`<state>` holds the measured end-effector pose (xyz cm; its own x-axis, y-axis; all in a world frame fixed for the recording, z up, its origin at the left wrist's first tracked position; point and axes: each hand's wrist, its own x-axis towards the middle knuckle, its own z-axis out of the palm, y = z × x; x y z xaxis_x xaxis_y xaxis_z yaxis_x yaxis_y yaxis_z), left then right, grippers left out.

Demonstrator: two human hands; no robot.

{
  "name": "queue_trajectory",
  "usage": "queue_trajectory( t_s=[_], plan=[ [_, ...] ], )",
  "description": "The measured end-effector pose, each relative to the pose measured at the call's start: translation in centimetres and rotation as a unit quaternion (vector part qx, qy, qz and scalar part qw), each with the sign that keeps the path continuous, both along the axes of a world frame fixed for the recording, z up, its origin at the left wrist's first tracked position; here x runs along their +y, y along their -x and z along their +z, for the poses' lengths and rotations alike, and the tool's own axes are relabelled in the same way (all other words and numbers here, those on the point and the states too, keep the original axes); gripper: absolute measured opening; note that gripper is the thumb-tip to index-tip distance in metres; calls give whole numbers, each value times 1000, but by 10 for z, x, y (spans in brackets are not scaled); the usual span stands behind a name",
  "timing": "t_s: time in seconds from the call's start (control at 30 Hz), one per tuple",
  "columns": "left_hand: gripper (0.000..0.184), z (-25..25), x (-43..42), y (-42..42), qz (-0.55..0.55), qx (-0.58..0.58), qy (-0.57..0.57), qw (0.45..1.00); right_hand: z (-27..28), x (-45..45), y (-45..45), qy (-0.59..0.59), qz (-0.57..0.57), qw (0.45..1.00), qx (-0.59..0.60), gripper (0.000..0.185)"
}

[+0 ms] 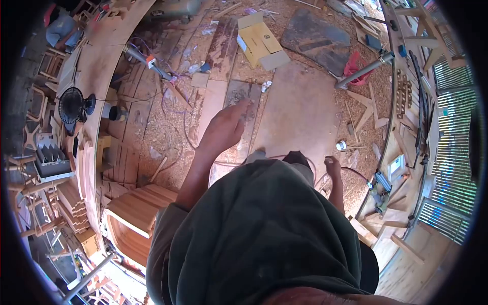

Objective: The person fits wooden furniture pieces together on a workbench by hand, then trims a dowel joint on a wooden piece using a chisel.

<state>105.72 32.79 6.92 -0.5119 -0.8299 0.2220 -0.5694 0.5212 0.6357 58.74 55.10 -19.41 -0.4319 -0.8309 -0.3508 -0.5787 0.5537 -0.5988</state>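
My left hand (223, 127) is held out in front of my body, above the boards of the floor. Its fingers are stretched forward and I see nothing in them. My right hand (333, 168) hangs low by my right side with its fingers curled. Whether anything small sits inside those fingers is hidden. A thin hose (356, 174) passes close to the right hand and leads to a tool (380, 190) on the right bench. Beyond both hands a wide plywood sheet (300, 109) lies on the floor.
An opened cardboard box (259, 43) and a dark panel (317, 40) lie ahead among wood shavings. A black fan (72, 105) stands on the left bench (109, 46). Curved wooden pieces (137, 216) are at lower left. A white cup-like item (341, 146) lies right. Another person (63, 30) is at far left.
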Motion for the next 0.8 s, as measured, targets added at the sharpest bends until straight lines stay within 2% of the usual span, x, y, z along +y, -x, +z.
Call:
queue_trajectory(
  t_s=[0.07, 0.1, 0.13, 0.2, 0.27, 0.4, 0.5, 0.57, 0.6, 0.63, 0.67, 0.7, 0.73, 0.77, 0.8],
  plan=[
    [56, -11, -12, -29, 59, -56, -64, 995, -69, 12, 3, -149, 55, 987, -31, 28],
    [56, -18, -15, -42, 88, -84, -95, 988, -92, 20, 1, -202, 35, 975, -88, 29],
    [57, -30, -18, -57, 95, -79, -108, 986, -132, 36, 12, -196, 150, 966, -75, 29],
    [58, -58, -22, -84, 107, -69, -128, 984, -84, 8, -32, -300, 8, 950, -88, 36],
    [61, -71, -32, -102, 149, -51, -186, 970, -116, 0, -30, -340, 29, 931, -128, 40],
    [61, -85, -93, -125, 189, -59, -203, 959, -162, -77, -40, -292, 133, 940, -119, 33],
    [61, -81, -169, -127, 200, -56, -185, 961, -195, -192, -57, -397, 70, 911, -88, 39],
    [62, -80, -231, -129, 193, -83, -164, 964, -256, -282, -40, -341, 159, 925, -52, 23],
    [63, -81, -259, -132, 180, -96, -149, 968, -288, -336, -40, -364, 182, 913, -26, 20],
    [64, -68, -287, -133, 154, -103, -140, 973, -227, -400, -63, -284, 212, 935, 5, 18],
    [61, -54, -317, -131, 150, -82, -164, 971, -213, -454, -78, -131, 139, 980, -54, 18],
    [59, -38, -344, -136, 150, -85, -154, 973, -192, -508, -93, -20, 209, 977, -35, 15],
    [57, -26, -370, -139, 152, -85, -147, 974, -182, -570, -105, 29, 410, 896, 167, 15],
    [55, -14, -395, -147, 170, -87, -118, 975, -143, -622, -128, 13, 409, 894, 184, 15],
    [54, -2, -415, -159, 191, -88, -91, 973, -127, -669, -141, 104, 372, 918, 89, 16]
  ],
)
